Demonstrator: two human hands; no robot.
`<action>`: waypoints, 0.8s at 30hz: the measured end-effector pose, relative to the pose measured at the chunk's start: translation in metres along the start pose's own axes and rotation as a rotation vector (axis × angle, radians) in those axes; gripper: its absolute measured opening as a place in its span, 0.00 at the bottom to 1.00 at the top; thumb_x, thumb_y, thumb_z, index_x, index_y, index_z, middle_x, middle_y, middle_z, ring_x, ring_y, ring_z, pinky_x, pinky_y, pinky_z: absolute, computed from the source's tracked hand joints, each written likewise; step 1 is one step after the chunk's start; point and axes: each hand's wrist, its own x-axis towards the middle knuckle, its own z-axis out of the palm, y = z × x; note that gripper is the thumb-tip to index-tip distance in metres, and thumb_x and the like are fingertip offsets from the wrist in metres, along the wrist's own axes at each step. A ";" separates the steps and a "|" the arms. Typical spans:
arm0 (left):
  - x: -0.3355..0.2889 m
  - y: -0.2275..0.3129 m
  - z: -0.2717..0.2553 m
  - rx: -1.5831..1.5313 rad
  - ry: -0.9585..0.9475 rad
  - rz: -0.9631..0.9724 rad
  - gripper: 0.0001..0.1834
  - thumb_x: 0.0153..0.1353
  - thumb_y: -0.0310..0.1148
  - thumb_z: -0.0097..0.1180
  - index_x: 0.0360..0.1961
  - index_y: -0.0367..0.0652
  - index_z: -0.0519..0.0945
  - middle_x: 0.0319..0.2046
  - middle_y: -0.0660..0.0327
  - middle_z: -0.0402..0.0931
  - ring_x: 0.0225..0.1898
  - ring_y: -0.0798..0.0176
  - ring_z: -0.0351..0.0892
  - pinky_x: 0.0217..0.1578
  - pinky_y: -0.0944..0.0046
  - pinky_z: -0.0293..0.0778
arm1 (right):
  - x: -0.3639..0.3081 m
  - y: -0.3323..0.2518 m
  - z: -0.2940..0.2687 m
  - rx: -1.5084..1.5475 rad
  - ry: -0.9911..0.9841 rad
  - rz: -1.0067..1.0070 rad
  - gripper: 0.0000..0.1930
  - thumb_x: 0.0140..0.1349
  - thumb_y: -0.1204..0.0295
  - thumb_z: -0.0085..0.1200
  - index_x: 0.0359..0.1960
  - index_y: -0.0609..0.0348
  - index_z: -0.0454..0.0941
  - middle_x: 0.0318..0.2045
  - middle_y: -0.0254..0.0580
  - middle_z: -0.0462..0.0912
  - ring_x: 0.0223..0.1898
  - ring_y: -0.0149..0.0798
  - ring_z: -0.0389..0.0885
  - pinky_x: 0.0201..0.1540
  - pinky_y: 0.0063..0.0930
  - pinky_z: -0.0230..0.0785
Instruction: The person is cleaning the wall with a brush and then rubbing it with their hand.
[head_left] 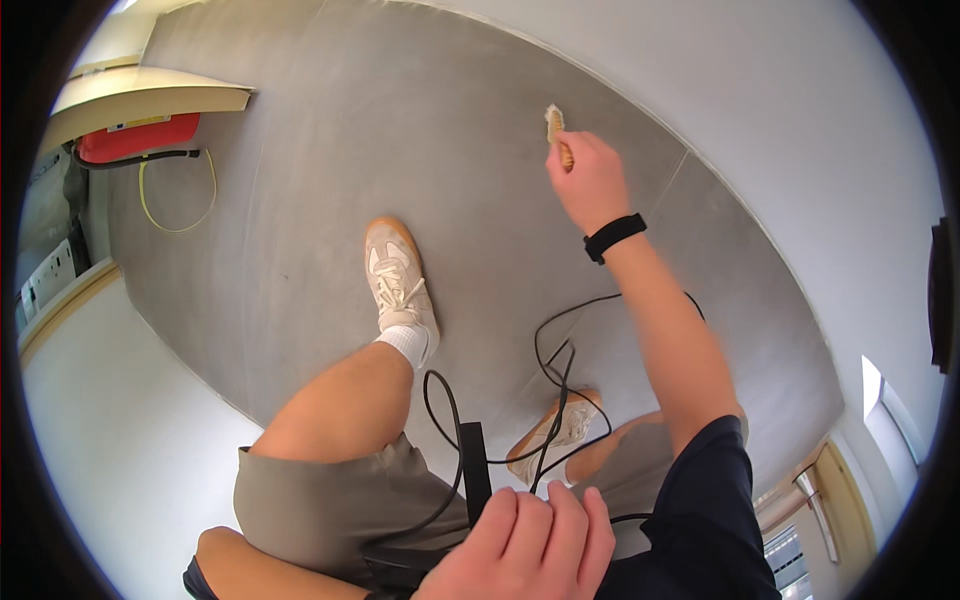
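My right hand [588, 180] reaches forward over the grey floor, its fingers closed round a small brush [556, 122]. The brush looks tan, with a pale fluffy edge pointing away from me; my fist covers part of it. A black band circles that wrist. Close to my body, my left hand [530, 550] has its fingers bent and pressed together, and whatever may be in them is hidden. Beside it a black bar [475, 470] stands out over my lap. A looping black cable [540, 440] hangs between my legs, above my right shoe.
A white wall [720, 90] curves along the right. At the upper left, a red object [140, 138] with a black hose sits under a pale board [160, 95]; a yellow loop [215, 190] reaches the floor. A white power strip [50, 275] is at the left. My left shoe [395, 270] stands mid-floor.
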 end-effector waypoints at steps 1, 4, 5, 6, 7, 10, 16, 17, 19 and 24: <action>-0.002 0.000 0.000 0.004 -0.018 -0.010 0.19 0.58 0.32 0.54 0.48 0.31 0.80 0.41 0.48 0.79 0.37 0.54 0.76 0.46 0.57 0.76 | -0.003 -0.008 0.009 0.047 -0.031 0.003 0.09 0.65 0.69 0.56 0.41 0.62 0.82 0.34 0.49 0.83 0.37 0.55 0.82 0.40 0.45 0.75; 0.000 -0.003 -0.012 -0.017 -0.124 0.008 0.18 0.62 0.33 0.53 0.48 0.31 0.80 0.41 0.47 0.80 0.38 0.53 0.77 0.46 0.56 0.76 | -0.004 -0.015 0.021 0.157 -0.044 -0.025 0.09 0.65 0.70 0.57 0.42 0.62 0.83 0.34 0.50 0.84 0.36 0.55 0.82 0.40 0.43 0.75; 0.005 -0.006 -0.024 -0.027 -0.188 0.020 0.18 0.64 0.34 0.53 0.48 0.31 0.80 0.40 0.47 0.80 0.38 0.53 0.78 0.47 0.55 0.76 | -0.003 -0.013 0.022 0.222 -0.018 -0.047 0.09 0.65 0.71 0.58 0.43 0.63 0.83 0.34 0.50 0.84 0.36 0.54 0.83 0.40 0.41 0.76; 0.011 -0.009 -0.036 -0.036 -0.250 0.033 0.17 0.66 0.35 0.52 0.48 0.31 0.80 0.40 0.47 0.80 0.39 0.52 0.78 0.48 0.55 0.77 | -0.001 -0.009 0.022 0.223 -0.029 -0.058 0.09 0.65 0.71 0.58 0.43 0.63 0.83 0.34 0.50 0.84 0.36 0.54 0.83 0.40 0.41 0.76; 0.010 -0.009 -0.035 -0.011 -0.199 0.033 0.17 0.68 0.35 0.52 0.48 0.31 0.81 0.40 0.46 0.81 0.39 0.51 0.78 0.48 0.54 0.77 | 0.001 -0.005 0.020 0.290 0.008 0.041 0.09 0.65 0.72 0.58 0.43 0.63 0.83 0.35 0.51 0.85 0.36 0.52 0.84 0.40 0.39 0.76; 0.010 -0.016 -0.032 -0.022 -0.157 0.047 0.17 0.67 0.35 0.51 0.48 0.31 0.81 0.40 0.46 0.81 0.39 0.51 0.78 0.48 0.54 0.77 | 0.004 0.008 0.006 0.330 0.006 0.243 0.10 0.66 0.71 0.58 0.42 0.64 0.84 0.35 0.51 0.87 0.34 0.47 0.85 0.40 0.34 0.75; 0.006 -0.019 -0.038 -0.041 -0.163 0.059 0.17 0.67 0.34 0.50 0.48 0.32 0.81 0.40 0.46 0.81 0.39 0.51 0.79 0.48 0.54 0.77 | -0.006 0.021 -0.041 0.087 0.090 0.388 0.10 0.66 0.69 0.57 0.41 0.62 0.85 0.31 0.50 0.86 0.32 0.46 0.85 0.38 0.35 0.75; 0.006 -0.019 -0.039 -0.041 -0.156 0.066 0.17 0.67 0.34 0.50 0.48 0.32 0.81 0.40 0.46 0.81 0.39 0.51 0.79 0.48 0.54 0.77 | -0.008 0.026 -0.041 0.006 0.116 0.262 0.09 0.64 0.71 0.57 0.40 0.62 0.85 0.32 0.50 0.86 0.33 0.50 0.84 0.38 0.38 0.75; 0.006 -0.019 -0.040 -0.043 -0.146 0.081 0.17 0.67 0.34 0.50 0.48 0.32 0.81 0.40 0.46 0.81 0.39 0.51 0.79 0.49 0.53 0.76 | -0.007 0.025 -0.032 -0.042 0.111 0.100 0.08 0.64 0.71 0.58 0.39 0.62 0.84 0.32 0.50 0.85 0.33 0.52 0.84 0.38 0.39 0.75; 0.004 -0.019 -0.038 -0.023 -0.147 0.088 0.17 0.67 0.34 0.49 0.49 0.32 0.81 0.40 0.45 0.81 0.39 0.51 0.79 0.49 0.53 0.76 | -0.010 -0.025 0.018 0.084 -0.023 -0.093 0.06 0.63 0.73 0.58 0.38 0.63 0.83 0.32 0.51 0.84 0.34 0.55 0.82 0.37 0.42 0.75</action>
